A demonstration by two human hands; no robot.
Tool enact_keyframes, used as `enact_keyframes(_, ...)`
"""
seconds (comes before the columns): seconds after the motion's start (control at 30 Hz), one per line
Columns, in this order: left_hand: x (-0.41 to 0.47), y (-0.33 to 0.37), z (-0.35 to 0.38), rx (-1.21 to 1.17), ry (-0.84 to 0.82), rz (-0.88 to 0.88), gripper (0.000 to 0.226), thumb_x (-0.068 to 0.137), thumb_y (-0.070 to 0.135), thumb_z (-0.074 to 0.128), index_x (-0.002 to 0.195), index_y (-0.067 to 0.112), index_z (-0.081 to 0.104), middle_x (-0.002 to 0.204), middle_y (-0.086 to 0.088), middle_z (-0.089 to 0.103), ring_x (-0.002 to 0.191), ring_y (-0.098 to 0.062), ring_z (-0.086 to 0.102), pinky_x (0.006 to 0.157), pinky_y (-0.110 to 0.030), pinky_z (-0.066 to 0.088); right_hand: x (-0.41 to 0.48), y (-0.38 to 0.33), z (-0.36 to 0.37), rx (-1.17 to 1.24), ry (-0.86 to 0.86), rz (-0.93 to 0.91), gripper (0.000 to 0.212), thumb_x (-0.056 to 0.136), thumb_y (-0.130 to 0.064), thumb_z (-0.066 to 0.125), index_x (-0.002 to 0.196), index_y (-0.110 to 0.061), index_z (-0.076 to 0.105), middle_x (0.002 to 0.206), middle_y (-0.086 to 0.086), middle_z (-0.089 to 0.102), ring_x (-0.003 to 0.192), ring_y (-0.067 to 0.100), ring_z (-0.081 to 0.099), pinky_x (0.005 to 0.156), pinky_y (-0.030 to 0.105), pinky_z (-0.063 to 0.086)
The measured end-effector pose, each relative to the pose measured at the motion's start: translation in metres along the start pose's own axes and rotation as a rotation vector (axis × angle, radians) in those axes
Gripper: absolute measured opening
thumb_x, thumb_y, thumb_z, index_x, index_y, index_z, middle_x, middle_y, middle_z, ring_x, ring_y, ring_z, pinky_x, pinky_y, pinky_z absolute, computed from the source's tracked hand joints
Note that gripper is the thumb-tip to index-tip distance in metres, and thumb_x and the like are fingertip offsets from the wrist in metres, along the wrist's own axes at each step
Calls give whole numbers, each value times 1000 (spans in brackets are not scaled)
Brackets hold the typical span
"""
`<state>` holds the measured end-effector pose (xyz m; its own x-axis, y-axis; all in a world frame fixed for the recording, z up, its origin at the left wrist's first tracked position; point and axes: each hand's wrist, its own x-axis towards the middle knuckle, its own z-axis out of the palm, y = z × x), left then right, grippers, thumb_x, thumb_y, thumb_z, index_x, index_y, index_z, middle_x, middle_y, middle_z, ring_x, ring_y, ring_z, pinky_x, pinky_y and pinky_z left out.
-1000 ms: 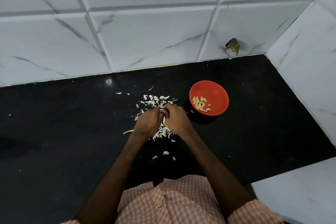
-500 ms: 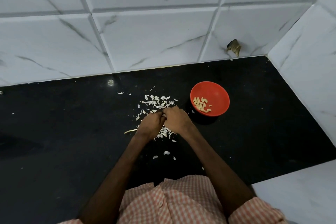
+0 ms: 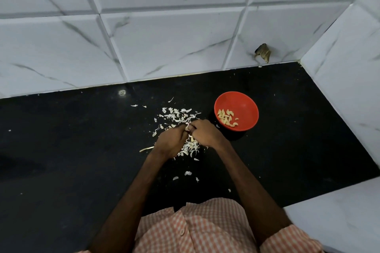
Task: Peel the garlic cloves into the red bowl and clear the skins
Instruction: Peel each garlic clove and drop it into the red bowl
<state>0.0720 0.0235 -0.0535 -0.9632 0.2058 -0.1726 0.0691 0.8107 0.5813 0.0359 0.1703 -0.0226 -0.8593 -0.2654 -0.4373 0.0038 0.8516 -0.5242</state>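
You had a small pale garlic clove (image 3: 187, 128) pinched btwn both hands near the counter's middle: left hand (image 3: 168, 144) & right hand (image 3: 205, 134), fingers curled on it. White papery skins (image 3: 178, 116) lay scattered under & behind them on the black stone counter (image 3: 82, 150). The round red plastic bowl (image 3: 246, 101) w/ peeled cloves (image 3: 227, 120) sat just right of them, toward the back edge.

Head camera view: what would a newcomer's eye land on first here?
The red bowl stands out brightest, sitting on the black counter to the right of the hands, with peeled cloves inside. Next come the white skins, scattered on the counter around and beneath the hands. The left hand and right hand meet over that heap, together pinching a garlic clove.
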Motion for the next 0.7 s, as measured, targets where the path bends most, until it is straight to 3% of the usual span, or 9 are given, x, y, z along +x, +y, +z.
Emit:
enact_keyframes(0.1, -1, -5, 0, -23, 34, -12, 23, 104, 28, 41, 99, 13, 58, 84, -11, 67, 80, -33, 61, 69, -38, 40, 1, 2, 4, 77, 26, -12, 27, 103, -24, 51, 80, -14, 60, 81, 5, 63, 70, 19, 58, 63, 32, 40)
enact_keyframes(0.2, -2, -8, -2, -105, 82, -47, 23, 101, 28, 48, 85, 17, 59, 69, -5, 62, 68, -29, 56, 63, -34, 36, 1, 3, 7, 283, 88, -8, 14, 98, -21, 62, 86, -17, 68, 76, 1, 68, 64, 12, 64, 60, 31, 51)
enact_keyframes(0.27, -2, -9, -2, -171, 110, -66, 27, 100, 27, 51, 77, 14, 57, 62, -5, 59, 61, -27, 53, 59, -33, 35, -1, 2, 8, 519, 108, -19, 7, 95, -12, 68, 89, -15, 68, 77, 3, 70, 57, 6, 63, 51, 26, 52)
enact_keyframes(0.33, -1, -10, -3, -234, 119, -69, 32, 97, 32, 51, 75, 10, 61, 59, -4, 57, 54, -21, 48, 56, -32, 34, -1, 2, 7, 684, 90, -41, 7, 95, -5, 67, 91, -10, 68, 83, 6, 71, 64, 7, 66, 52, 26, 54)
enact_keyframes(0.47, 4, -15, -7, -347, 177, -98, 30, 89, 35, 45, 66, 19, 56, 52, 5, 49, 48, -9, 39, 53, -30, 31, 0, 4, 9, 808, 66, -18, 9, 98, -3, 61, 100, -2, 70, 81, 4, 69, 64, 6, 63, 55, 24, 56)
enact_keyframes(0.6, 8, -28, -4, -215, 123, -151, 29, 103, 41, 46, 86, 22, 60, 68, 6, 60, 63, -14, 55, 65, -35, 45, 3, 9, 14, 835, 112, 20, 9, 97, -3, 62, 101, -2, 71, 89, 9, 69, 70, 10, 62, 63, 25, 60)
enact_keyframes(0.7, 7, -35, -3, -166, 95, -133, 44, 104, 56, 36, 92, 25, 66, 68, 6, 62, 64, -8, 59, 67, -31, 46, 7, 13, 18, 808, 159, 13, 12, 95, -3, 66, 105, 0, 72, 102, 13, 70, 85, 15, 68, 76, 32, 62)
